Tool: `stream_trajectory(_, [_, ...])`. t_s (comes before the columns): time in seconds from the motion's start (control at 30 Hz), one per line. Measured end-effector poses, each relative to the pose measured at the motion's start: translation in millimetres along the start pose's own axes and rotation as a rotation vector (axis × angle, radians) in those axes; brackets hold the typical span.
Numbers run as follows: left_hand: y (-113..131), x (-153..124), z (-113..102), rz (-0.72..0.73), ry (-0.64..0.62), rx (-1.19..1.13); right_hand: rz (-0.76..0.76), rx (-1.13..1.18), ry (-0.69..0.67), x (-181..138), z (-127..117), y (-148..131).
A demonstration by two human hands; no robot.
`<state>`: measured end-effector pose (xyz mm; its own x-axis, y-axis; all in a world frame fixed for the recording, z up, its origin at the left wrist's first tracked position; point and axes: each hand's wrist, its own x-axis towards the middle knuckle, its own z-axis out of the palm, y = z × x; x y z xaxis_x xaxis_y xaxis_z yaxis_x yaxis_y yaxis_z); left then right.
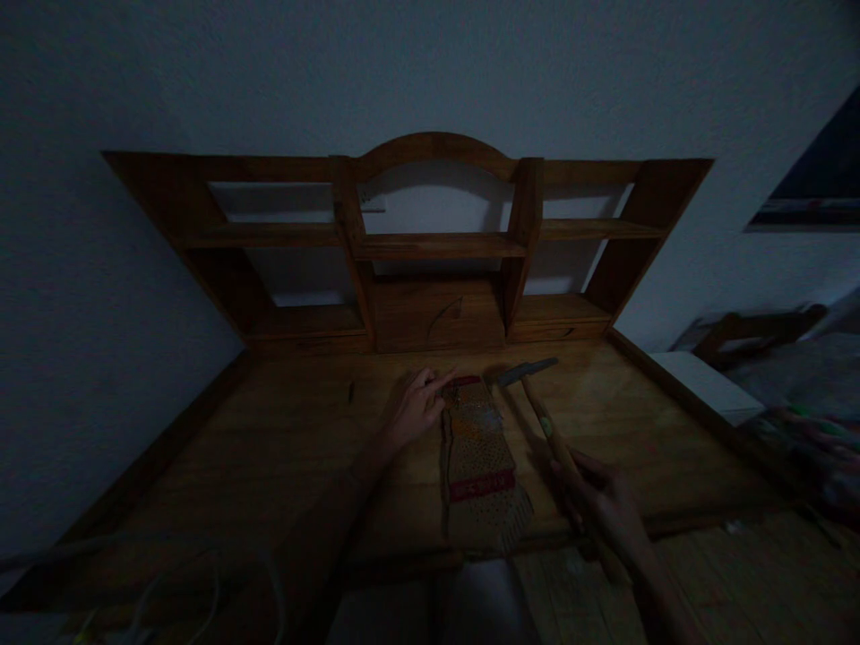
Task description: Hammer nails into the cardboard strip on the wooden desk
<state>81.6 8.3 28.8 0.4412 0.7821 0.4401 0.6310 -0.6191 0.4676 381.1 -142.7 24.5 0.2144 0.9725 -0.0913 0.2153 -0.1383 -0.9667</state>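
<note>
My right hand [608,502] is wrapped round the wooden handle of a hammer [551,434]. The hammer's dark metal head is raised a little above the desk, to the right of a flattened piece of cardboard [477,452]. Many small dark dots or holes cover the cardboard, with red printed bands across it and a torn lower right edge. At its upper left edge is my left hand [420,410], index finger stretched out over the cardboard and thumb apart from it. Nothing shows between those fingers, though the light is dim.
The wooden desk [288,421] carries a shelf unit [436,244] along its back, against the wall. A small dark object [350,391] lies left of my left hand. Pale cables [215,573] loop at the lower left. A white cabinet [705,381] stands beyond the right edge.
</note>
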Motion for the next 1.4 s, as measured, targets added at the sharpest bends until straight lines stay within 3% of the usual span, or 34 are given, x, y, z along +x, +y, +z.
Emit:
stream_trajectory(0.5, [-10,0,7,0.044,-0.018,0.057,0.026,0.012,-0.033,-6,2,-12])
stream_trajectory(1.1, [-7,-2,4,0.033,0.003,0.068,0.005,-0.001,0.022,0,2,-1])
stream_trajectory(1.4, [-8,0,4,0.025,0.013,0.002,0.028,0.028,-0.018,-6,3,-15])
